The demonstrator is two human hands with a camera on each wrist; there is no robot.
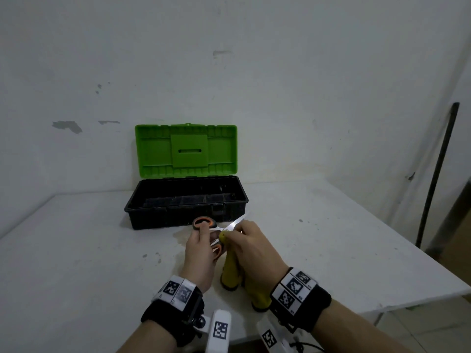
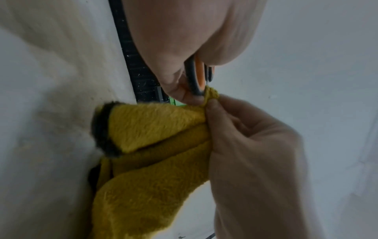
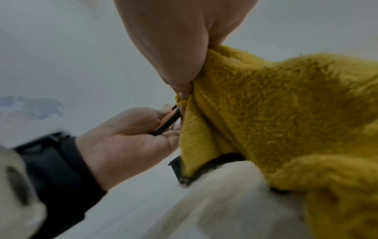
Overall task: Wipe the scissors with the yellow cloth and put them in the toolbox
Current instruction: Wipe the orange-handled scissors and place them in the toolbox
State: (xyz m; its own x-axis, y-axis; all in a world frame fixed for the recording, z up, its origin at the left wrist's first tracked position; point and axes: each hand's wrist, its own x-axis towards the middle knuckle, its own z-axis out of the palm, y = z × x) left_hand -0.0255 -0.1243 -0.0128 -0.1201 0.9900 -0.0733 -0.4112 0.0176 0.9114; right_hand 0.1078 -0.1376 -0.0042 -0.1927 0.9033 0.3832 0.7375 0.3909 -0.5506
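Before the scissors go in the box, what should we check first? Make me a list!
1. Toolbox lid open: ok, the green lid stands upright.
2. Left hand holds the scissors firmly: ok, its fingers are at the orange handles.
3. Right hand has the yellow cloth on the blades: ok, pinched just past the pivot.
4. Blades wiped clean: cannot tell, the tip sticks out bare and looks shiny.
5. Space in the box: cannot tell, the inside is dark.
6. Path to the box free: ok, it sits just behind the hands.
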